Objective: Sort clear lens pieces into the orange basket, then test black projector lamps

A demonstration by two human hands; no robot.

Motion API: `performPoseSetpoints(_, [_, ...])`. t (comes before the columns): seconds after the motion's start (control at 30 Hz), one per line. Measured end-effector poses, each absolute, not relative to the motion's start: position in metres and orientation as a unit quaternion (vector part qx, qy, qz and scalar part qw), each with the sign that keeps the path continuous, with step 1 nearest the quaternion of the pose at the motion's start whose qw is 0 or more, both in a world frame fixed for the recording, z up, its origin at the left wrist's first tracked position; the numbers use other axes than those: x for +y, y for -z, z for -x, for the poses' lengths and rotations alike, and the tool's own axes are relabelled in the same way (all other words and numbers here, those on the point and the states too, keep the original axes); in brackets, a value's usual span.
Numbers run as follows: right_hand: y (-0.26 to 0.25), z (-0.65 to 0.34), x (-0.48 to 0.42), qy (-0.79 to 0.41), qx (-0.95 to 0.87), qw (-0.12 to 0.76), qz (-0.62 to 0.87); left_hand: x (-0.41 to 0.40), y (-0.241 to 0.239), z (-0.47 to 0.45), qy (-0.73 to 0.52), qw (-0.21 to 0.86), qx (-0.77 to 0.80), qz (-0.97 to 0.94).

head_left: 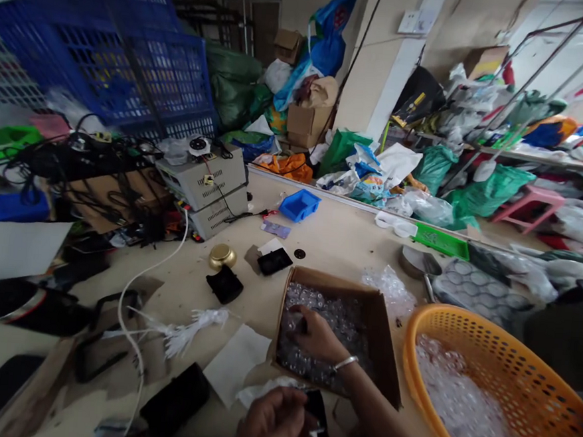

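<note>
My right hand (316, 337), a silver bangle on its wrist, reaches into a cardboard box (387, 348) full of small clear plastic pieces (337, 315). Its fingers curl down into the pile at the box's left side. At the bottom edge of the view, my left hand (272, 422) is closed, with blurred fingers, around a small black part (317, 407) that has something white on it. A sheet of white paper (236, 364) lies just left of the box.
An orange perforated basket (464, 318) with more clear pieces stands at the right. On the table lie a bundle of white ties (191, 328), a white cable (131, 287), black parts (224, 284), a brass knob (222, 256), a blue bin (300, 204) and a grey power unit (204, 179). Blue crates (132, 67) and bags crowd the back.
</note>
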State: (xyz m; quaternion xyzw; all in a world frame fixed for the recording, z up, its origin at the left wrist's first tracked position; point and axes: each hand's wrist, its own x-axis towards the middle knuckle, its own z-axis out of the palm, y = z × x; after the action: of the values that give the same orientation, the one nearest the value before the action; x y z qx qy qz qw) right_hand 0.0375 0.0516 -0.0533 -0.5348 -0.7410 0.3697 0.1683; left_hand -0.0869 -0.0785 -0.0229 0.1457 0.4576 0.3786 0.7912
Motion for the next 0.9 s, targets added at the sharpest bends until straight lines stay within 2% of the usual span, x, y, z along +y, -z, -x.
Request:
performPoseSetpoints(0.13, [0.059,-0.062,0.051,-0.417,-0.724,0.211,0.507,-0.061,0.008,0.094,-0.430,0.772,0.457,-0.101])
performPoseSetpoints(0.27, [0.061,-0.075,0.049,-0.533,-0.664,0.284,0.441,-0.051,0.001,0.093,-0.453,0.760,0.462,-0.060])
performPoseSetpoints(0.47, [0.038,-0.069,0.041,-0.597,-0.618,0.307,0.409,-0.044,-0.003,0.089,-0.459,0.759,0.460,-0.022])
performPoseSetpoints(0.53, [0.016,-0.065,0.033,-0.579,-0.638,0.301,0.409,-0.040,-0.006,0.087,-0.476,0.768,0.428,0.004])
performPoseSetpoints(0.7, [-0.033,-0.060,0.018,-0.539,-0.737,0.214,0.346,-0.029,-0.016,0.091,-0.496,0.796,0.343,0.053])
performPoseSetpoints(0.83, [-0.014,-0.058,0.025,-0.438,-0.748,0.249,0.433,-0.038,-0.013,0.107,-0.460,0.793,0.392,0.078])
performPoseSetpoints(0.9, [0.009,-0.054,0.032,-0.379,-0.761,0.215,0.481,-0.047,-0.008,0.116,-0.447,0.793,0.406,0.079])
